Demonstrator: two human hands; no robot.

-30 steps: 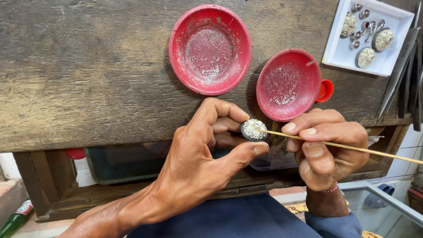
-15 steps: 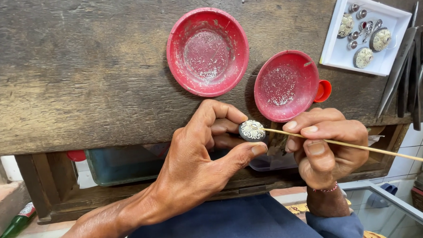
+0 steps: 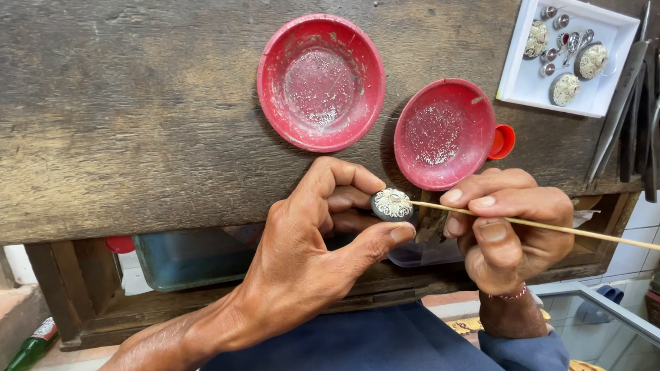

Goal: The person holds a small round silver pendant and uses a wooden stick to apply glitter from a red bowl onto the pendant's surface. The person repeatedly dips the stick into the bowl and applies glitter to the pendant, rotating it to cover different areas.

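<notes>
head view is looking down on two bare hands working just off the near edge of a worn wooden tabletop (image 3: 119, 120). the left hand (image 3: 310, 246) is pinching a small round ornament (image 3: 393, 203) between thumb and curled fingers, its pale filigree face turned upward, seemingly so the top is staying open to the tool. the right hand (image 3: 506, 226) is closing its thumb and fingers around a thin wooden stick (image 3: 569, 229), gripping it like a pen close to the working end, which likely is giving fine control; the tip is touching the ornament's right edge while the long tail is running out past the right hand.

just beyond the right hand, a small red dish (image 3: 444, 132) is sitting on the tabletop, dusted with fine pale specks, with a little red cap (image 3: 502, 142) touching its right side. beyond the left hand's fingertips, a bigger red dish (image 3: 320, 80) is lying with the same sort of specks. both are staying within easy reach of the stick.

farther out past the right hand, a white tray (image 3: 522, 88) is holding several small round pieces and studs, and a row of dark metal tools (image 3: 627, 98) is lying just beside it. below the left forearm, a green bottle (image 3: 27, 350) is lying on the floor.
</notes>
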